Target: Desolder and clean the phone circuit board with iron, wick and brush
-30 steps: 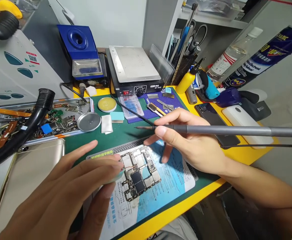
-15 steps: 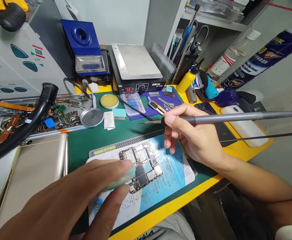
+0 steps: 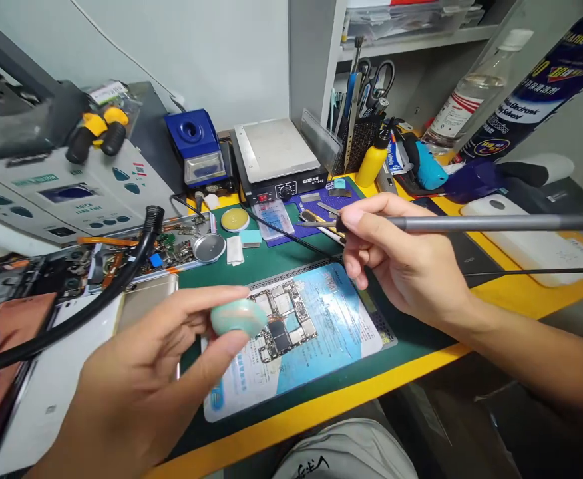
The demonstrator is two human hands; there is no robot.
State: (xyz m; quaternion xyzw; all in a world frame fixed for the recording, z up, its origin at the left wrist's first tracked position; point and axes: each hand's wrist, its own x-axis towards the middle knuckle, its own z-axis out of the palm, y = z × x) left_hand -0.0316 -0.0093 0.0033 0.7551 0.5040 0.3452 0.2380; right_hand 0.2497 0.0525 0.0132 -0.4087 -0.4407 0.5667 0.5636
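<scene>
My left hand (image 3: 136,372) pinches a pale green rounded piece (image 3: 236,317), like a small spool, between thumb and fingers. A thin copper-coloured strand shows beside its right end, over a phone logic board (image 3: 282,336). That bare board lies on a blue and white printed sheet (image 3: 341,332). My right hand (image 3: 406,259) is closed pen-like around a slim grey soldering iron (image 3: 451,223). The iron's tip points left, held in the air beyond the board and apart from it.
A hot plate (image 3: 277,150) stands at the back beside a blue iron stand (image 3: 192,140). Nearer are a yellow flux tin (image 3: 234,219), a metal lid (image 3: 209,247) and a white pad (image 3: 234,251). A black hose (image 3: 106,293) crosses the left. Phones and bottles are at the right.
The view has shifted, showing more of the left side. My left hand sits lower in relation to the camera and the green piece now shows plainly. Both hands keep their grips.
</scene>
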